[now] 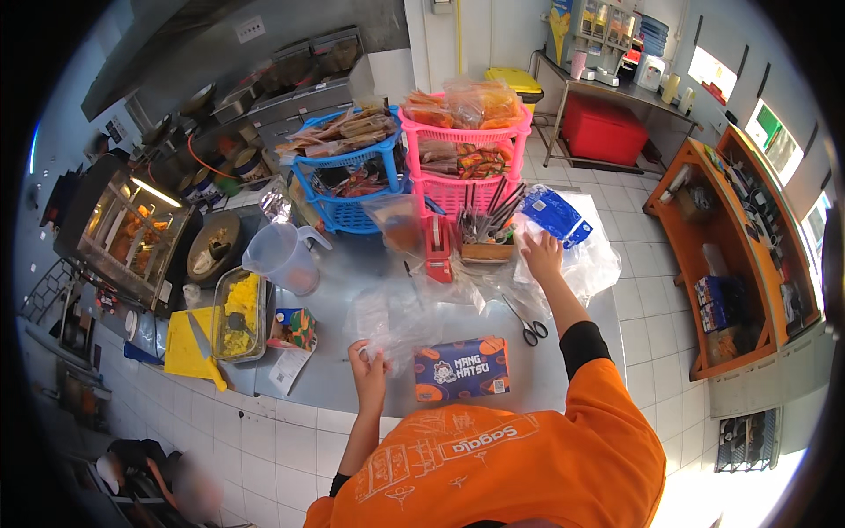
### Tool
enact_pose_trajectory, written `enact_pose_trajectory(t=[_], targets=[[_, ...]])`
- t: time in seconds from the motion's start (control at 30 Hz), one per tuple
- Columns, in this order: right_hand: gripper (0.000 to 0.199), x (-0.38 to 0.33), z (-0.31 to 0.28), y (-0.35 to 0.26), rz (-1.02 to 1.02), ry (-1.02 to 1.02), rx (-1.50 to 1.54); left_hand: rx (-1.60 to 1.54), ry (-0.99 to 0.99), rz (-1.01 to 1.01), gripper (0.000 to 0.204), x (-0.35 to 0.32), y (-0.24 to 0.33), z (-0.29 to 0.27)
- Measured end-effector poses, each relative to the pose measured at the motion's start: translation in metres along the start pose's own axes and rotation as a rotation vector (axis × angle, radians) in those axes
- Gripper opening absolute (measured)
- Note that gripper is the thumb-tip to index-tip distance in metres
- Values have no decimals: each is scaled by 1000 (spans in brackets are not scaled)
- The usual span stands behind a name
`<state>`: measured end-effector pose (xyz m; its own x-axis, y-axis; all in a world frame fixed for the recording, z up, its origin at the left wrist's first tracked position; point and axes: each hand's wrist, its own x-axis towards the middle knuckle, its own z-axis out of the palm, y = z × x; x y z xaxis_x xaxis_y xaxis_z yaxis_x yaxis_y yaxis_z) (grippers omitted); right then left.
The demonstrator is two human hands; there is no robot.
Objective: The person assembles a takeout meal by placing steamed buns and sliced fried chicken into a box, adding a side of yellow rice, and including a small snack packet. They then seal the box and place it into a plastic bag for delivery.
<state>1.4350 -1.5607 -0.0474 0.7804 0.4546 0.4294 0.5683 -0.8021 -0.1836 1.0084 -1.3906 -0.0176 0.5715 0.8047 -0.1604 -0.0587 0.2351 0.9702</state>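
My left hand pinches the near edge of a thin clear plastic bag lying crumpled on the steel table. Just right of it sits a closed blue and orange printed food box. Farther right, my right hand reaches forward with its fingers spread, touching a heap of white and clear plastic bags. A blue plastic packet lies on that heap, just beyond my fingertips. Black-handled scissors rest between the box and the heap.
Blue and pink basket racks full of sachets stand at the back, near a utensil holder. Leftward are a measuring jug, a tub of yellow food, and a knife on a yellow cutting board. Another person is lower left.
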Motion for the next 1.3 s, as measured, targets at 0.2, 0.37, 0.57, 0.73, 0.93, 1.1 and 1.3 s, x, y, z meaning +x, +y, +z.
enact_pose_trajectory(t=[0.2,0.37,0.57,0.73,0.93,1.1,1.3], targets=[[12,-22,-47,-11,-70,43,165,-77,51,45,39,-6,15,4],[16,-27,-99,-9,-193,-438,910,49,91,87,45,-3,10,4],[43,-26,-54,-13,239,-381,95,-80,100,210,49,5,20,20],[32,-20,-3,-15,106,-294,-145,-50,106,146,51,6,31,24],[11,-37,-20,-18,98,-125,-131,-60,155,86,53,-1,23,12],[11,-25,-101,-36,135,72,278,-97,239,147,54,-2,13,13],[19,-51,-166,-110,-184,-478,1049,109,39,256,52,26,41,45]])
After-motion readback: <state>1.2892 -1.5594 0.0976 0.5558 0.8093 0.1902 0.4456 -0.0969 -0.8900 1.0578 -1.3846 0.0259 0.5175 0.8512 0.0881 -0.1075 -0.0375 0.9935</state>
